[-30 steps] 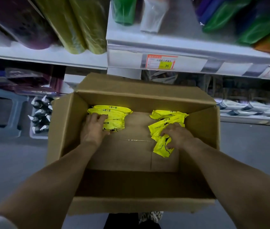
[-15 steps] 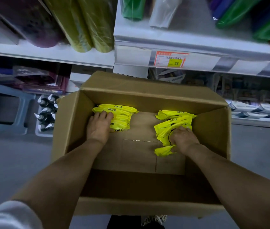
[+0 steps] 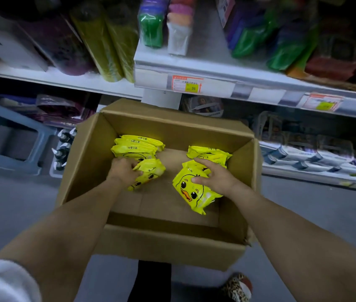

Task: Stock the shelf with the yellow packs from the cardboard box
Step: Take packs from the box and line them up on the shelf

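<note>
Inside cardboard box: left hand clutches several yellow packs, right hand grasps one tilted duck-faced pack.

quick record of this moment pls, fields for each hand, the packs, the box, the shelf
left: left hand grips a yellow pack at the near end of the left stack
right: right hand holds a duck-face pack, print turned up to the camera
other packs: right stack near the far wall
box: cardboard box, open, in front of the shelves
shelf: shelf above the box, price tag reading 35
stage: both gripped packs still inside the box
</note>
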The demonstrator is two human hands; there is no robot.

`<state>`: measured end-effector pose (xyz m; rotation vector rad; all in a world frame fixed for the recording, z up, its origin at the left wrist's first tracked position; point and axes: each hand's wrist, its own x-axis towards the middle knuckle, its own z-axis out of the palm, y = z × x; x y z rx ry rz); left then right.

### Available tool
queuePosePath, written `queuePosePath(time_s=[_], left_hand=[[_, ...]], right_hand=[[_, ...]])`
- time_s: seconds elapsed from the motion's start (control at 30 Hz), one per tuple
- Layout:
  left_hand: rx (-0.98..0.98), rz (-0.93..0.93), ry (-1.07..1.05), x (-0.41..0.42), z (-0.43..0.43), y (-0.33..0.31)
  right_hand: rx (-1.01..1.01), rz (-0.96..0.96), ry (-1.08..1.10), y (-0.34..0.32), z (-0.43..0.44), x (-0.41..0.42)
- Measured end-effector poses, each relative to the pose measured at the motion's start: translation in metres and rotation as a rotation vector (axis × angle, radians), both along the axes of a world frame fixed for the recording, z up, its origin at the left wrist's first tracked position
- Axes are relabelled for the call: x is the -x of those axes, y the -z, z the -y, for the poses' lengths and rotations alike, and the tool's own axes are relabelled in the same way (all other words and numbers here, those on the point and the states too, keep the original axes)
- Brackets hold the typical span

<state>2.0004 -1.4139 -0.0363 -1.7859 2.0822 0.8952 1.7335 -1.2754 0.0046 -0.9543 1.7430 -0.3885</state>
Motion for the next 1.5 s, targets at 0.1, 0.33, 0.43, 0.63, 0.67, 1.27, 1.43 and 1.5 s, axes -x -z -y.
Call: queuePosePath(time_s=[0.1,0.33,0.43,0.63,0.67,1.27,1.43,1.5], left_hand=[[-0.114,-0.18,-0.096,0.023,-0.02,-0.041],[-0.054,-0.515,-0.222,0.105,-0.083,-0.171],[-0.172,-0.709,-0.243,0.136,-0.113,-0.225],[-0.268,-0.775,-0.169,0.198,-0.16,-0.318],[-0.253,-0.765,-0.161,0.207,-0.165,-0.331],[0.041,-0.386,0.209,0.348,-0.104,-0.515],[0.118,-0.387,0.334,0.401,-0.065,-0.549],[0.193,-0.346,0.368,0.42,-0.045,-0.557]], right_hand=[[0.018,0.083,0.051,-0.04,-0.017,0.015],[0.108,-0.174,-0.072,-0.156,-0.062,0.092],[0.184,-0.315,-0.07,-0.212,-0.086,0.129],[0.36,-0.441,0.015,-0.294,-0.141,0.199],[0.386,-0.47,0.014,-0.308,-0.148,0.211],[0.618,-0.615,-0.017,-0.452,-0.166,0.354],[0.619,-0.61,-0.007,-0.474,-0.124,0.397],[0.627,-0.63,0.004,-0.484,-0.103,0.412]])
